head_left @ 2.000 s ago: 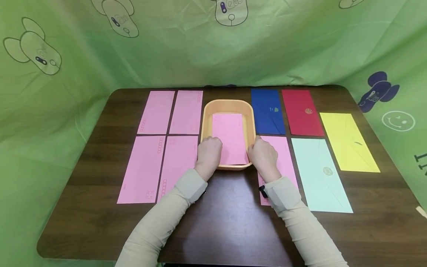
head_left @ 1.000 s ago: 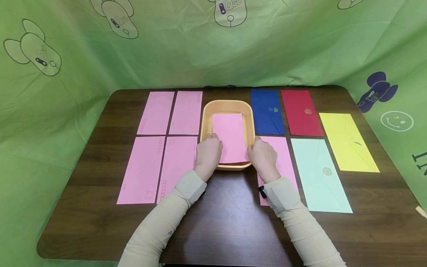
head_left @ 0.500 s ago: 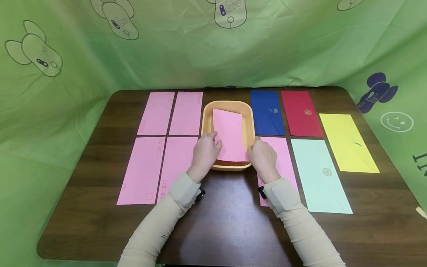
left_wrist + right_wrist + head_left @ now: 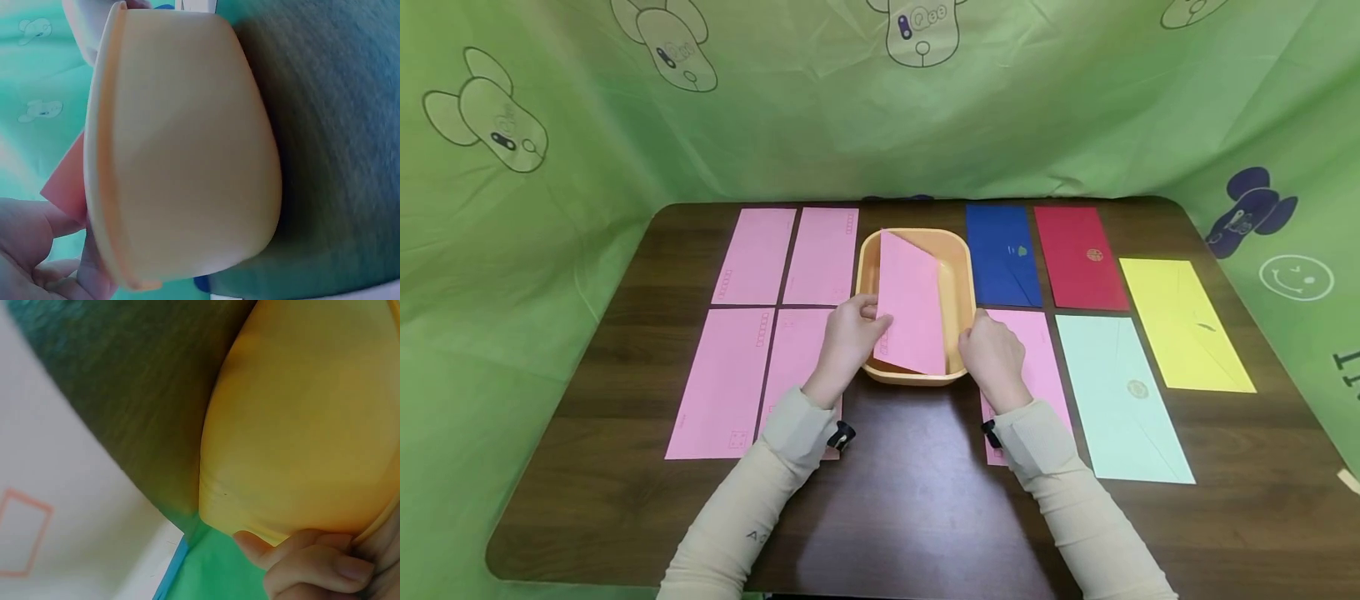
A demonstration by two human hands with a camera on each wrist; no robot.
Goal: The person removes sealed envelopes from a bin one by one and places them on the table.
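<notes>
A pale orange plastic tub (image 4: pixel 957 287) sits mid-table in the head view. My left hand (image 4: pixel 846 337) pinches the left long edge of a pink envelope (image 4: pixel 912 304) between thumb and fingers. The envelope stands tilted inside the tub, left edge raised, its upper left corner reaching the far rim. In the left wrist view a corner of the envelope (image 4: pixel 67 181) pokes above the tub's rim. My right hand (image 4: pixel 994 354) grips the tub's right rim near the front corner; in the right wrist view its fingers (image 4: pixel 319 565) curl against the tub's wall (image 4: pixel 300 425).
Several pink envelopes (image 4: pixel 718 383) lie flat left of the tub. On the right lie another pink envelope (image 4: pixel 1030 350), a blue one (image 4: pixel 1000 254), a red one (image 4: pixel 1075 258), a yellow one (image 4: pixel 1183 325) and a mint one (image 4: pixel 1120 396). Green printed cloth (image 4: pixel 820 125) hangs behind the table.
My left hand has moved from the tub's rim and now pinches the pink envelope, which lay flat in the tub and is now tilted up on its left side. My right hand stays put.
</notes>
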